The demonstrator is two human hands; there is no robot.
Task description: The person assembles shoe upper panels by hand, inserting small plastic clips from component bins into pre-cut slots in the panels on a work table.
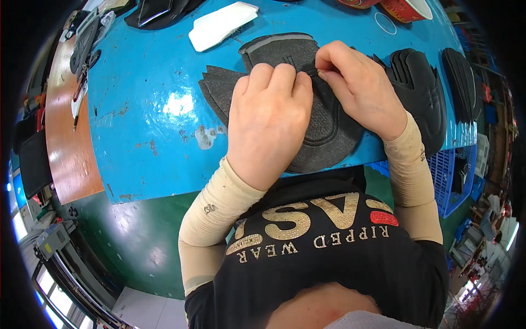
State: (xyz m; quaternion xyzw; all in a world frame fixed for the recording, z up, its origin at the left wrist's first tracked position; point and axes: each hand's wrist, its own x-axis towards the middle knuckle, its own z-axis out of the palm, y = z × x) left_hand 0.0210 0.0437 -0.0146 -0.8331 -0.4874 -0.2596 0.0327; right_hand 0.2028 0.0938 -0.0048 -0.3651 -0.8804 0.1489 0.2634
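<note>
A dark grey felt-like piece (326, 151) with a curved stitched seam lies near the front edge of the blue table (148, 159). My left hand (271, 118) rests over it, its fingers curled down and closed on the fabric. Thumb and forefinger of my right hand (361, 90) pinch a narrow dark edge at the middle of the same piece. Layers with jagged corners (216, 90) stick out to the left of my left hand. Part of the work is hidden beneath both hands. Close by my right wrist sit black moulded pads (422, 98) with raised ribs.
Further right stands a stack of thin black pieces (457, 82). A white sheet-like piece (223, 24), a clear ring (385, 23) and red tubs (408, 10) lie at the back. A blue plastic basket (463, 192) is below the table's right edge; a wooden tabletop (66, 148) adjoins the left.
</note>
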